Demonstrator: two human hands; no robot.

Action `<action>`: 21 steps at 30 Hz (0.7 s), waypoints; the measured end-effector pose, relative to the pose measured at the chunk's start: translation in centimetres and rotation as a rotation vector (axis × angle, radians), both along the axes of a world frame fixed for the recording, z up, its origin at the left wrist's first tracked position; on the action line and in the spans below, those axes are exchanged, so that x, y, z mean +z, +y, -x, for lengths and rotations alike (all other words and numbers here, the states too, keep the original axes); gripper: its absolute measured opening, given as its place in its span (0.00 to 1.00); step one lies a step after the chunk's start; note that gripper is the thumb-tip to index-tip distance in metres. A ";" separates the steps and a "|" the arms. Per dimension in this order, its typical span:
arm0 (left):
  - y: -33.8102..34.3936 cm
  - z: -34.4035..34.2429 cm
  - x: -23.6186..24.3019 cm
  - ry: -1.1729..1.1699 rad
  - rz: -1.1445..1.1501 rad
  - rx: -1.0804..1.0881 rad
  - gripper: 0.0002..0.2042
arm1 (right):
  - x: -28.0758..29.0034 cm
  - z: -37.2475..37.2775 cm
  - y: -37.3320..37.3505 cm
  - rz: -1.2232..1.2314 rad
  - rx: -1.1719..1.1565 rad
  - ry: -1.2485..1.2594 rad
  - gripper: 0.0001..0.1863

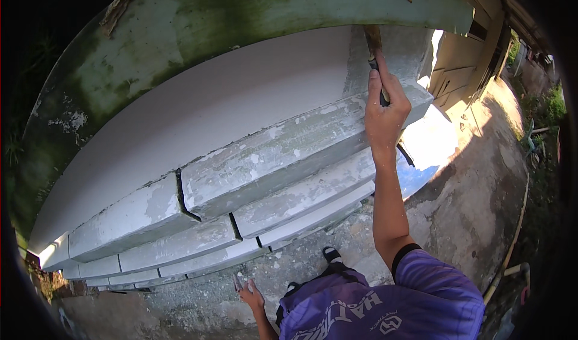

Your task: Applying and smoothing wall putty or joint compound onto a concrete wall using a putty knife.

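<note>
My right hand [388,111] is raised at the upper right, its fingers closed round the dark handle of a scraper [374,43], with the forefinger stretched along it. The scraper's brownish blade points up against the wall [265,78], just under a mossy green overhang [217,6]. Behind the blade, the wall has a rough grey patch [400,48]; farther left it is smooth and whitish. Low in the picture, my left hand [250,294] hangs near my body, fingers apart and holding nothing.
Stepped ledges [271,150] with flaking white paint and dark vertical gaps jut out below the wall. Worn concrete ground [457,219] lies under them, with a sunlit part at the right. A pale pipe [509,262] and plants [545,102] border the right side.
</note>
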State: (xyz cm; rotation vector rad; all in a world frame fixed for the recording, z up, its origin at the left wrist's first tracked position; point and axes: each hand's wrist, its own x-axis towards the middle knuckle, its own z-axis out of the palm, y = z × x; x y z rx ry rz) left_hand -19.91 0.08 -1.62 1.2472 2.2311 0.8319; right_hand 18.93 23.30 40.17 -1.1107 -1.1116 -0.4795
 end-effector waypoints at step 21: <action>1.4 4.7 -2.3 -0.011 0.053 -0.376 0.19 | -37.9 -2.0 -27.0 1.010 -0.122 0.423 0.22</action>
